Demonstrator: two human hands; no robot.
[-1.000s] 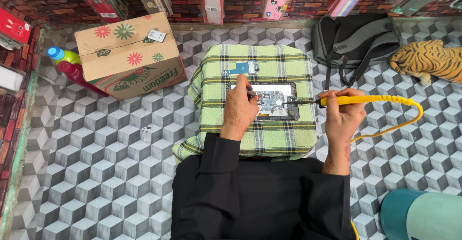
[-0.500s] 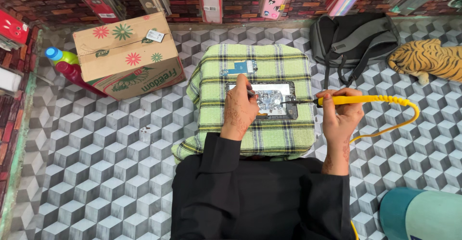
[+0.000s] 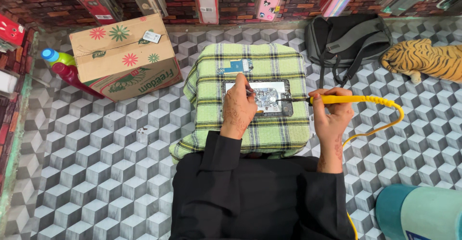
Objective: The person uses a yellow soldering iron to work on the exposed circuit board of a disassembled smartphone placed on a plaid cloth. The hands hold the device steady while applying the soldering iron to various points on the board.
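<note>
Black-framed opened phone (image 3: 262, 98), silvery circuitry exposed

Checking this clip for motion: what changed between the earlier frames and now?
Nothing visibly changed. The left hand still rests on the opened phone with a thin tool, the right hand still holds the yellow soldering iron with its tip at the phone's edge, and the phone stays on the plaid cushion.

soldering iron (image 3: 358, 100): glossy yellow plastic handle
checked cloth (image 3: 260, 129): soft woven fabric
opened phone (image 3: 257, 98): shiny, probably metal
box (image 3: 126, 57): matt cardboard
</note>
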